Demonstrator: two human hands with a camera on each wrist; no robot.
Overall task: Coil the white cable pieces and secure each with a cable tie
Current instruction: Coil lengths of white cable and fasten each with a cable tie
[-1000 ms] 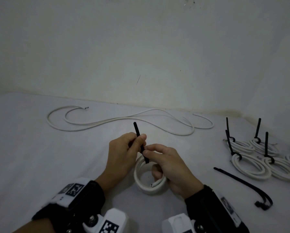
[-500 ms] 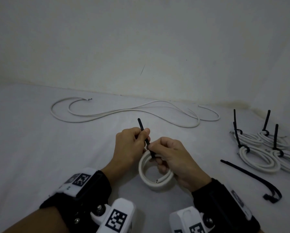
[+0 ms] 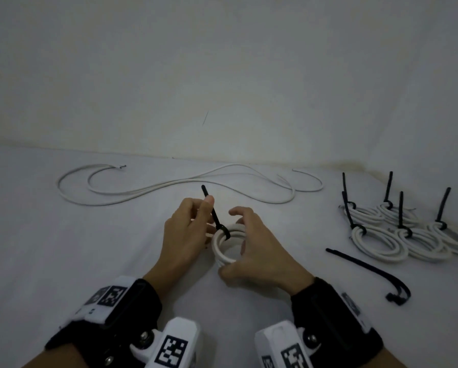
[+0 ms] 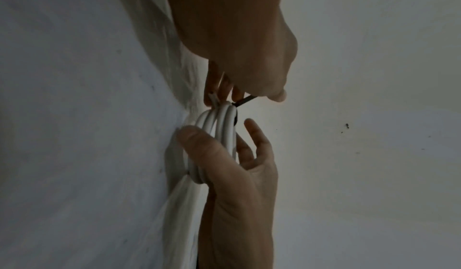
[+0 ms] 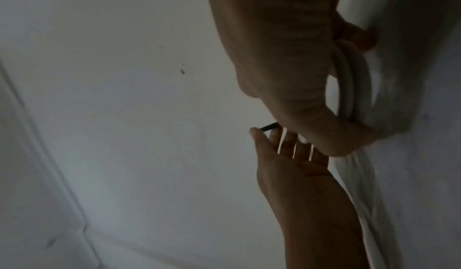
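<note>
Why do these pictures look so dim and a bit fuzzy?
Head view: dim, even light, soft focus, yet the coiled white cable and black cable tie read clearly. Left wrist view: grainy, backlit fingers. Right wrist view: darkest; the right hand is blurred.

- small white cable coil [image 3: 229, 244], centre of the head view, several loops stacked
- black cable tie [image 3: 215, 216] cinched round its upper left edge, tail slanting up-left
- loose white cable [image 3: 174, 185] sprawled across the upper middle

Coil [image 3: 229, 244] between hands; tied coils [image 3: 408, 235] right, apparently touching.
</note>
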